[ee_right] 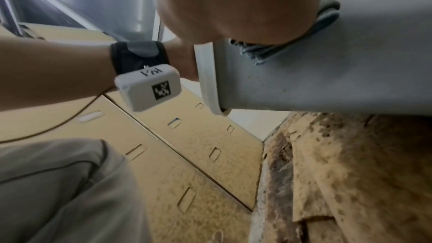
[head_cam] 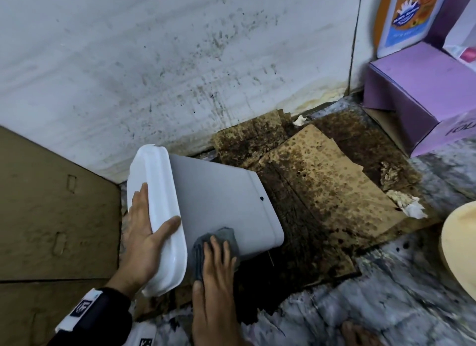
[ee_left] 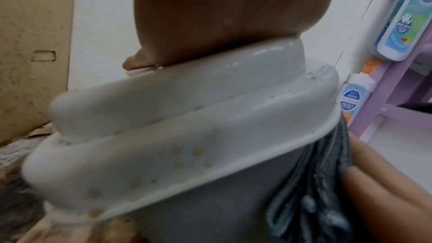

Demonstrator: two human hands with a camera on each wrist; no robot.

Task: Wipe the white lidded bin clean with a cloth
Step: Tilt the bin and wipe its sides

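Note:
The white lidded bin (head_cam: 221, 198) lies tipped on its side above stained cardboard, its grey-white wall facing up and its glossy lid (head_cam: 154, 191) turned to the left. My left hand (head_cam: 144, 232) grips the lid, fingers across its top and thumb hooked over its rim. In the left wrist view the lid (ee_left: 187, 117) shows small brownish spots. A folded grey cloth (head_cam: 221, 236) lies on the bin's wall near the lid, and my right hand (head_cam: 216, 263) presses it down with straight fingers. The right wrist view shows the cloth (ee_right: 268, 51) bunched under the palm against the bin (ee_right: 339, 71).
Stained cardboard (head_cam: 322, 178) covers the floor under the bin, with crumpled tissue (head_cam: 407, 204) on it. A spattered white wall (head_cam: 154, 62) stands behind. A brown board (head_cam: 51, 204) is on the left, purple boxes (head_cam: 417, 88) at back right, a cream object (head_cam: 461, 242) at the right edge.

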